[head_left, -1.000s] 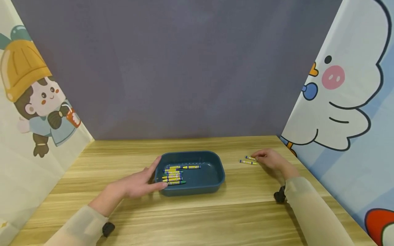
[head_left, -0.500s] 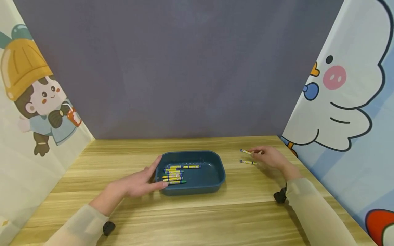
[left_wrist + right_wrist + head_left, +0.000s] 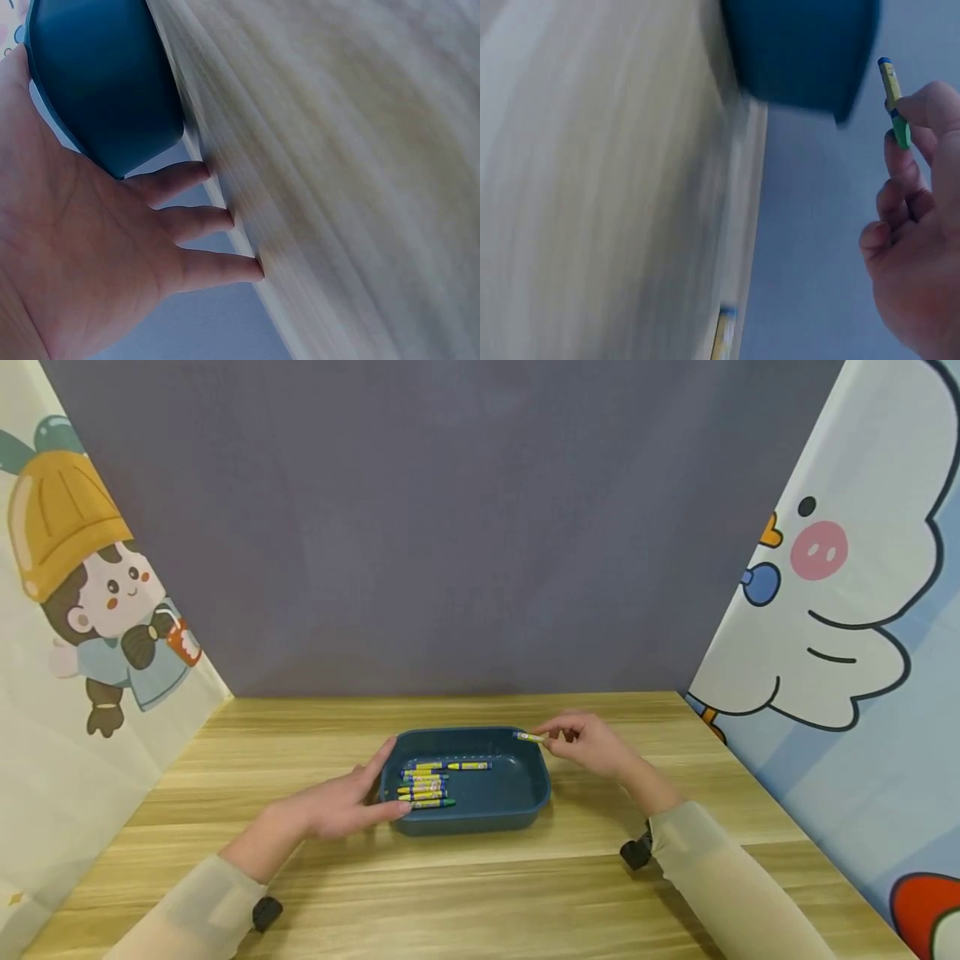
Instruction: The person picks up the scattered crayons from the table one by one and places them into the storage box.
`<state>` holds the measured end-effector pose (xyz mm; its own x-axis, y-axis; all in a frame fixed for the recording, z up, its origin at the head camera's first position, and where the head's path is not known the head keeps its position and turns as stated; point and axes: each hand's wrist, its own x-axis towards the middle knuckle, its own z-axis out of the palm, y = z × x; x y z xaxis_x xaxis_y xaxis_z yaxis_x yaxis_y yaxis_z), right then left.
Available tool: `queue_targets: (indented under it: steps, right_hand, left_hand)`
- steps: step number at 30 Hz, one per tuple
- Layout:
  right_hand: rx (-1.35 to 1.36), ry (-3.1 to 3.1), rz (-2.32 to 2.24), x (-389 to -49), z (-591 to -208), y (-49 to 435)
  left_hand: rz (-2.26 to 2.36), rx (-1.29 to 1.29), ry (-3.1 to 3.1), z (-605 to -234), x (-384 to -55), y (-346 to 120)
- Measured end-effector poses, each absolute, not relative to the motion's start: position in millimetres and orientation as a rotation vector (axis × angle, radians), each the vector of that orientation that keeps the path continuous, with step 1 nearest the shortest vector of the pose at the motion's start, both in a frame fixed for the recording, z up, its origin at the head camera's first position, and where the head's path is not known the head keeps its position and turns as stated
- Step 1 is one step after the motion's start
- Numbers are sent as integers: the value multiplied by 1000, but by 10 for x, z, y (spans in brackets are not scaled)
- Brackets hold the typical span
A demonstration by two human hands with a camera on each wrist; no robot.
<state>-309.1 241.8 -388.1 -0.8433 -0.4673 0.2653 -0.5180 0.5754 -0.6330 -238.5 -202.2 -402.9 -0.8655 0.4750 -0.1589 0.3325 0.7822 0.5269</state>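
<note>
My right hand [image 3: 588, 747] pinches a crayon [image 3: 529, 737] between thumb and fingertips above the right rim of a dark blue plastic tray [image 3: 495, 825]. Up close in the right wrist view, the held crayon [image 3: 892, 94] has a yellow wrapper, a blue end and a green tip. My left hand [image 3: 337, 802] spans the tray's left end, thumb at the near rim and index finger at the far rim. Its other fingers [image 3: 217, 266] stretch straight down to the table in the left wrist view. Several yellow-wrapped crayons [image 3: 426, 786] lie in the tray's left half.
Another crayon [image 3: 723, 334] lies on the wooden table [image 3: 480, 902], partly cut off in the right wrist view; in the head view my right hand hides it. A grey panel [image 3: 465, 527] stands behind, with cartoon-printed panels at both sides.
My right hand has picked a crayon up off the table and carried it left to the tray's right rim. The left hand stays at the tray.
</note>
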Motion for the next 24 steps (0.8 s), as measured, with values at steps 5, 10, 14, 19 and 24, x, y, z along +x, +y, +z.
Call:
queue_targets:
  steps: [5, 10, 14, 19, 24]
  right_hand:
    - [967, -2724, 1055, -3057, -3903, 2103]
    - [1094, -2741, 923, -3065, -3908, 1857]
    - [1140, -2762, 766, -3094, -3929, 1712]
    - [1201, -2751, 567, -3131, -3960, 1582]
    - [1233, -2779, 429, -3139, -3967, 1488]
  left_hand:
    - [717, 636, 2689, -4016, -2382, -2013]
    - [723, 654, 2695, -4015, -2379, -2013]
    - [729, 662, 2698, -4018, -2380, -2015]
    - [727, 650, 2695, -4017, -2379, -2017]
    - [731, 643, 2696, -4019, -2379, -2023]
